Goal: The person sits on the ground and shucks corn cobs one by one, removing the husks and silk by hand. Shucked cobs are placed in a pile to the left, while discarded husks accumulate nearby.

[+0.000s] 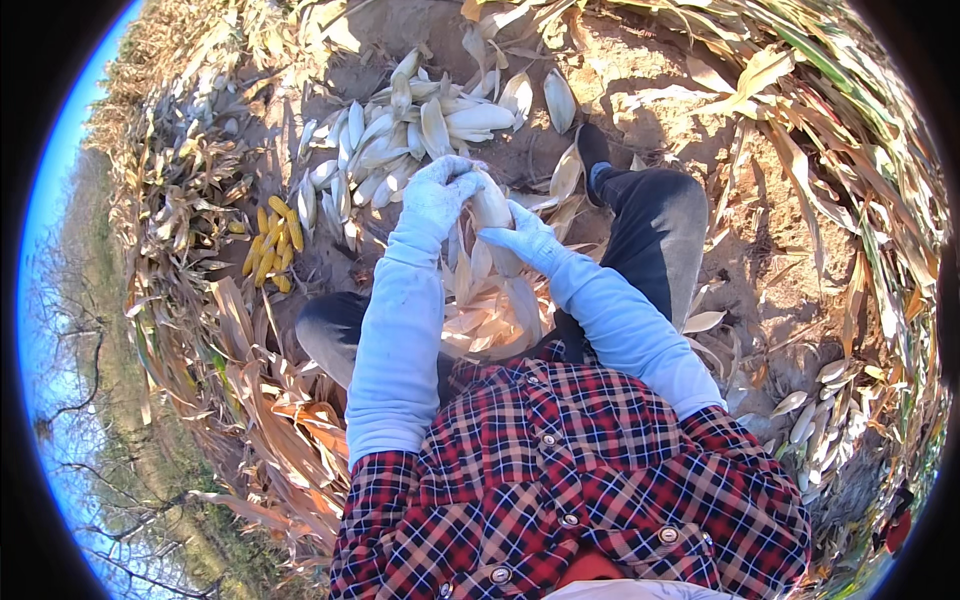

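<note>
Both my hands wear white gloves and meet on one ear of corn (492, 202) wrapped in its pale husk. My left hand (441, 189) pinches the ear's upper end with bent fingers. Lower down, my right hand (527, 238) grips the ear from the right, thumb across its front. Loose husk leaves (480, 326) lie heaped between my legs, just below the ear. Just beyond my hands is a pile of corn ears in pale husks (382, 142). Bare yellow corn cobs (274, 244) form a small heap to the left.
Dry cornstalks (817, 142) are banked along the right, with more stalks (262, 420) at the left. My bent legs (660, 225) frame the work area. Several husked-over ears (821, 420) lie at the lower right. A single ear (559, 101) rests near my shoe (592, 154).
</note>
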Demonstrator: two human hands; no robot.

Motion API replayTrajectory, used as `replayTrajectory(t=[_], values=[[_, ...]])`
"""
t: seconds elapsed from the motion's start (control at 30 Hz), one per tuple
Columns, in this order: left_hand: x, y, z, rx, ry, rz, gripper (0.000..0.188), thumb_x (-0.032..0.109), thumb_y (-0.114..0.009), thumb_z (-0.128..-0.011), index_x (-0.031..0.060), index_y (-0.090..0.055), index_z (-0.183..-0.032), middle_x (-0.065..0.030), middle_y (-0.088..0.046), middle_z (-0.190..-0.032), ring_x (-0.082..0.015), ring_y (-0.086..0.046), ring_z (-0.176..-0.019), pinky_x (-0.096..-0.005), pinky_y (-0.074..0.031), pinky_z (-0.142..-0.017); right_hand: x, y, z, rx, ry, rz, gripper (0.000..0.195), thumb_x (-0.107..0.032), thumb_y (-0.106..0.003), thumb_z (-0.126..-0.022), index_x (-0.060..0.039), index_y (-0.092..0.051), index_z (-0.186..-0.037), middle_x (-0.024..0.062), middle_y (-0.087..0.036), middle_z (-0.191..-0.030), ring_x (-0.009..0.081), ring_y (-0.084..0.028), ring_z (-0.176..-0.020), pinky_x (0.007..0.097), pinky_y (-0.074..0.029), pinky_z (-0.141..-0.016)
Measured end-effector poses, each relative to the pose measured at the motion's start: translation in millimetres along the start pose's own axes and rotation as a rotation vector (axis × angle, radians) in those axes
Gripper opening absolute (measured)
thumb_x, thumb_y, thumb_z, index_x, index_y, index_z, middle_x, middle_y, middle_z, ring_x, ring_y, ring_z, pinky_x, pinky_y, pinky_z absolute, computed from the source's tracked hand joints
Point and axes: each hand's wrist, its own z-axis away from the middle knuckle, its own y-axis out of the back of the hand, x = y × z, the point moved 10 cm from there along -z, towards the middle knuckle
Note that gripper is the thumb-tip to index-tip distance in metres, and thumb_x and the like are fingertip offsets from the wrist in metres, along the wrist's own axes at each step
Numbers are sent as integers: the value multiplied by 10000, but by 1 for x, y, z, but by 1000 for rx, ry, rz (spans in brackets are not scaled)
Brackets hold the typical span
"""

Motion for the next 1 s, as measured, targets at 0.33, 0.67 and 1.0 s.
replayTrajectory(t=[0.33,0.67,1.0], values=[[-8,9,8,294,-162,-303,151,106,-699,-942,26,-680,-1068,-52,-710,-921,-122,-648,-788,-278,-545,-705,22,-10,-3,-18,-91,-176,650,-390,-790,-835,-18,-571,-1321,118,-686,-1120,195,-670,-987,337,-520,-912],[-26,-13,22,193,68,792,134,91,-563,-1022,33,-626,-1126,-84,-684,-974,-119,-603,-669,-278,-521,-581,15,-24,-1,-162,-145,-847,574,-364,-694,-934,-48,-533,-1385,97,-647,-1186,225,-643,-1041,391,-538,-907],[-12,-21,81,-71,260,816,193,225,-597,-1021,40,-631,-1065,-5,-536,-792,-74,-398,-551,-239,-340,-475,35,6,-17,140,-162,-1157,664,-561,-686,-910,-55,-568,-1323,156,-651,-1136,310,-660,-1007,509,-563,-930]])
